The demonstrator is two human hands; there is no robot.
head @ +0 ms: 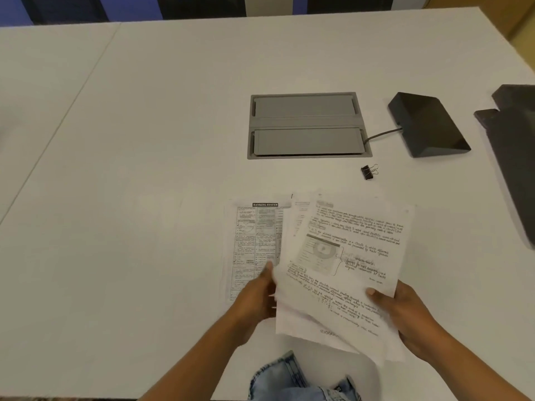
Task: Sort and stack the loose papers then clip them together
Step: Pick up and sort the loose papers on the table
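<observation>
While a person is sitting at a white table point(144, 140), loose papers are being gathered near its front edge. Farthest left, a printed sheet point(246, 241) headed "Banking System" is lying flat, with another page peeking out from under its right side. The left hand point(256, 293) is hovering over that sheet's near right corner and meeting the left edge of the handwritten sheets point(347, 256). Its fingers are disappearing behind the paper, so whether they are gripping cannot be told. These sheets are being held tilted above the table, fanned and uneven at the near corner.

Beyond them, a grey cable hatch point(307, 125) is sitting flush in the table. The black binder clip point(369, 171) is lying just in front of its right corner, apart from the papers and untouched. The right hand point(408, 316) is pinching the sheets' near right edge, thumb on top, fingers underneath. Farther right, a dark wedge-shaped device point(428, 124) is resting on the table, its cable running toward the hatch.

The step in hand is probably squaring the held sheets. Doing it well likely means loosening the pinch, tapping the edges level, laying them all facing one way with the printed sheet, and only then reaching for the clip.
</observation>
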